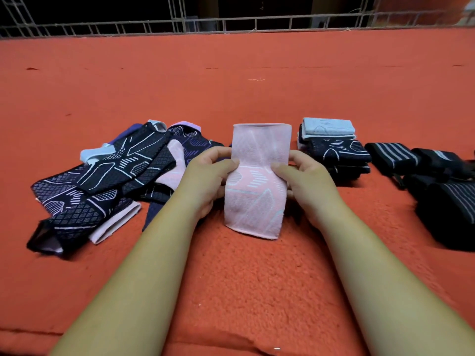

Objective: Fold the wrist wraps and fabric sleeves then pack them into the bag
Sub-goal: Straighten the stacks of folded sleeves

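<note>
Both hands pinch a pink fabric sleeve at its middle over the orange blanket: left hand and right hand with fingers curled round its edges, between an unfolded pile and a folded stack.

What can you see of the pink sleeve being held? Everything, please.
The pink sleeve is flat, pale pink knit fabric with white and light blue line, bar and diamond patterns. It runs lengthwise away from the person, unfolded, between the loose pile and the folded stack. The left hand and right hand pinch its side edges at mid-length, narrowing it there. Its near end appears to rest on the red fleecy cover.
</note>
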The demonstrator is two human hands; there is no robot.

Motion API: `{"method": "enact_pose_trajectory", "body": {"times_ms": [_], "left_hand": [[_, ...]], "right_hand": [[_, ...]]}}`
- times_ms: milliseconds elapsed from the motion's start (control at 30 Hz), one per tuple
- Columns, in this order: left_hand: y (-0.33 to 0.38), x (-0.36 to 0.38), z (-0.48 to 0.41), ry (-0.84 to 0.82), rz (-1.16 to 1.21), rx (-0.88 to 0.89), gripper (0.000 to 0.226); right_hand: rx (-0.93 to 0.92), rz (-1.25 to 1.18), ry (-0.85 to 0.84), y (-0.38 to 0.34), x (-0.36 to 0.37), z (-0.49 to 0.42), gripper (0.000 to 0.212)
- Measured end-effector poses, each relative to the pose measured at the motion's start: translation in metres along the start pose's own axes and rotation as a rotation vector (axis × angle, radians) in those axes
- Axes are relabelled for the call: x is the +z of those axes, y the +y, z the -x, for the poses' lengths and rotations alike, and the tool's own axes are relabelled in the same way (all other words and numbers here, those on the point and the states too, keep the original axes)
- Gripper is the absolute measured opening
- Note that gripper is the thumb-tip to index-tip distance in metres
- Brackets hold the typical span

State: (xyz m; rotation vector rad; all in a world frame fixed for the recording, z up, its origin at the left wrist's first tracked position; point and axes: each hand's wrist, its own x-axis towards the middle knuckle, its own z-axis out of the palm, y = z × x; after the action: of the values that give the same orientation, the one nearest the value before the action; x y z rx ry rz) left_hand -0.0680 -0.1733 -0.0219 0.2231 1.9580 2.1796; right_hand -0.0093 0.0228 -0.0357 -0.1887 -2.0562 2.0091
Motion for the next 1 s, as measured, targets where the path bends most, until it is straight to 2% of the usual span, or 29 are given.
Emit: {"method": "enact_pose_trajectory", "body": {"times_ms": [100,300,567,633,767,1000], "left_hand": [[0.001,-0.002,0.000,-0.034,0.030,-0.015,0.023],[-0.002,-0.006,-0.006,-0.065,0.089,-0.032,0.022],[0.005,-0.005,-0.004,-0.064,0.187,-0.034,0.026],[0.006,-0.003,-0.004,-0.054,0.201,-0.040,0.026],[0.006,-0.001,-0.003,-0.093,0.166,-0.042,0.016],[-0.004,-0.002,-0.006,-0.104,0.176,-0.035,0.047]], "right_hand": [[0.019,-0.072,-0.013,0.003,0.002,0.001,0.015],[0.141,-0.318,-0.103,0.003,0.005,-0.003,0.041],[0.186,-0.482,-0.073,-0.009,0.003,0.001,0.028],[0.187,-0.466,-0.074,-0.009,0.002,0.000,0.022],[0.148,-0.368,-0.098,-0.001,0.003,-0.003,0.027],[0.116,-0.412,-0.113,0.000,0.006,-0.001,0.036]]}}
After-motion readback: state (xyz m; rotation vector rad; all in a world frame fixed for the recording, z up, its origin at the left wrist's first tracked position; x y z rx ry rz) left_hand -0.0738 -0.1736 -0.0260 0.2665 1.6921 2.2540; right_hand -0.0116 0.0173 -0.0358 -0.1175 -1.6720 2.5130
